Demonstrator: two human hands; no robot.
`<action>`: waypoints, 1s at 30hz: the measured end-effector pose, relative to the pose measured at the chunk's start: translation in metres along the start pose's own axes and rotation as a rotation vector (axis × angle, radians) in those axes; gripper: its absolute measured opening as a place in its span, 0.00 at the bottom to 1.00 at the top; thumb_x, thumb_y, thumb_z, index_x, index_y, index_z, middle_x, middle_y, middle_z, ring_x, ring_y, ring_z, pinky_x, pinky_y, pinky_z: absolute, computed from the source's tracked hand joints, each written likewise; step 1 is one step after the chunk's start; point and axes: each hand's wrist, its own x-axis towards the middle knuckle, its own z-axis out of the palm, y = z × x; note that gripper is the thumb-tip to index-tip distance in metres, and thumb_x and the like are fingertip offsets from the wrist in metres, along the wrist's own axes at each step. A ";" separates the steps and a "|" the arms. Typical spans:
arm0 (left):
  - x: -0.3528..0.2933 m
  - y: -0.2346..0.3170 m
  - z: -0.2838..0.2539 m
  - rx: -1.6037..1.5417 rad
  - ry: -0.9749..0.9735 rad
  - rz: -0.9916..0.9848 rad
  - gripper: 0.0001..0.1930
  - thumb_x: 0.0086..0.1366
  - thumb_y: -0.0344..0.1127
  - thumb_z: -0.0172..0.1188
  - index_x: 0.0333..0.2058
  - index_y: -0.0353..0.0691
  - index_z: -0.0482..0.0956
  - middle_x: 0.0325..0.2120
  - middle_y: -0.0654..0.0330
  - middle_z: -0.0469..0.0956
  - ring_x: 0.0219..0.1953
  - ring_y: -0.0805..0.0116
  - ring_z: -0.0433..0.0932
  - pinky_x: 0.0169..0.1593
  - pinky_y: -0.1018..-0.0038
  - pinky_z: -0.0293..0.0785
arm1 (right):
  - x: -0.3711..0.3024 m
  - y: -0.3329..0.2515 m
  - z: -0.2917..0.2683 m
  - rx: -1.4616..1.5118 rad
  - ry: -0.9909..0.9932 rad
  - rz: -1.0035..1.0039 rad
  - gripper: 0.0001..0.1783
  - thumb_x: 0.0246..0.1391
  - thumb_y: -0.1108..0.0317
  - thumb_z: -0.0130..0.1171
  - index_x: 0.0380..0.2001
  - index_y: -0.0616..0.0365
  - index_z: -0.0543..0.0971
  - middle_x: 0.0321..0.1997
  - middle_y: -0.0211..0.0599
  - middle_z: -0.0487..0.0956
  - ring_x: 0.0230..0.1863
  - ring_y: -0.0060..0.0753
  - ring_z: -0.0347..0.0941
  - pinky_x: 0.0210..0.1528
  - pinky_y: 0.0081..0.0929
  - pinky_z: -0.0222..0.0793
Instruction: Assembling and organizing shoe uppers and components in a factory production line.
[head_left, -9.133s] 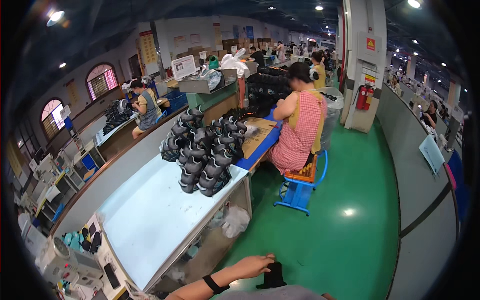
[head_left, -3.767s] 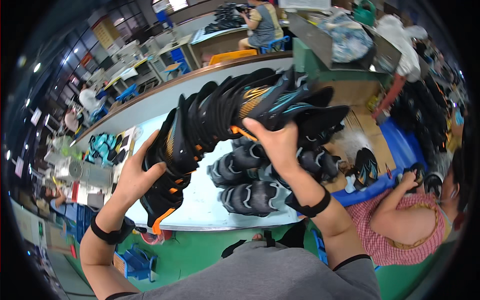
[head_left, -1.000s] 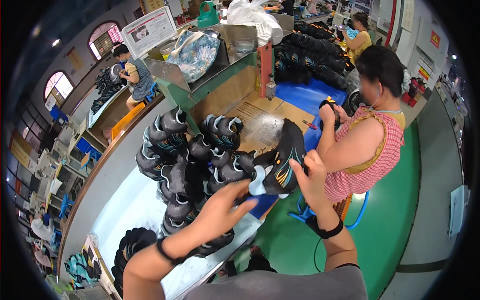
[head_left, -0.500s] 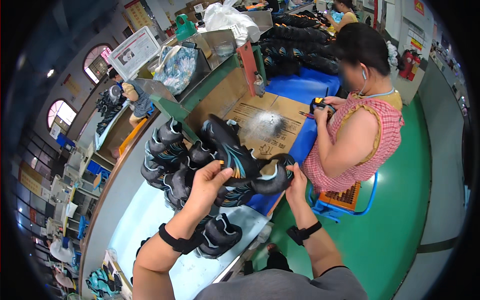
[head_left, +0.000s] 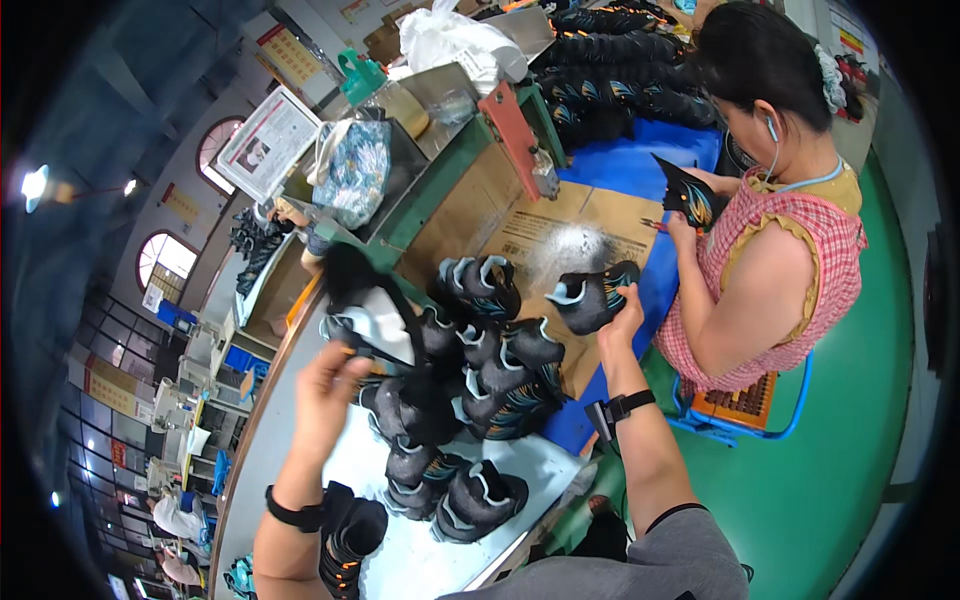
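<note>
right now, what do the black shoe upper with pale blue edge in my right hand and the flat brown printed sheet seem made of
Black shoe upper: probably textile or synthetic, low sheen, since its surface looks finely speckled; exact fibre unclear. Flat brown sheet: likely cardboard, matte, plain brown with dark print.

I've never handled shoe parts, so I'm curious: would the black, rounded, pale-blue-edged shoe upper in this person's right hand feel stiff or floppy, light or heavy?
Probably fairly stiff: the shoe upper looks domed, not sagging, though the right hand grips one end. Likely light for its size, as its pale-edged opening suggests a hollow shell.
</note>
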 end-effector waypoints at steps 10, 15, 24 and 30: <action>0.007 0.018 0.175 0.705 -0.694 1.033 0.07 0.47 0.33 0.57 0.28 0.44 0.73 0.24 0.65 0.68 0.36 0.68 0.71 0.37 0.73 0.64 | 0.092 0.014 -0.105 -0.614 -0.383 0.372 0.17 0.61 0.61 0.54 0.52 0.54 0.76 0.47 0.24 0.74 0.44 0.20 0.67 0.43 0.24 0.66; -0.003 -0.015 0.266 0.750 -0.781 1.260 0.05 0.48 0.35 0.57 0.25 0.45 0.75 0.26 0.67 0.71 0.36 0.68 0.70 0.38 0.74 0.63 | 0.105 -0.006 -0.131 -0.637 -0.606 0.458 0.23 0.62 0.58 0.52 0.57 0.55 0.69 0.54 0.30 0.70 0.52 0.26 0.67 0.49 0.30 0.69; 0.004 -0.077 0.389 1.064 -0.802 0.905 0.07 0.52 0.35 0.56 0.29 0.44 0.82 0.27 0.64 0.79 0.41 0.64 0.76 0.42 0.69 0.69 | 0.069 -0.091 -0.176 -0.974 -0.412 0.213 0.21 0.62 0.56 0.52 0.52 0.57 0.72 0.43 0.36 0.77 0.42 0.28 0.74 0.42 0.25 0.72; 0.007 -0.128 0.398 1.100 -0.544 0.704 0.18 0.57 0.34 0.54 0.47 0.38 0.75 0.43 0.58 0.73 0.49 0.62 0.71 0.41 0.66 0.72 | -0.016 -0.136 -0.315 -1.162 -0.323 0.130 0.14 0.61 0.62 0.53 0.45 0.57 0.76 0.35 0.28 0.78 0.34 0.21 0.73 0.34 0.19 0.68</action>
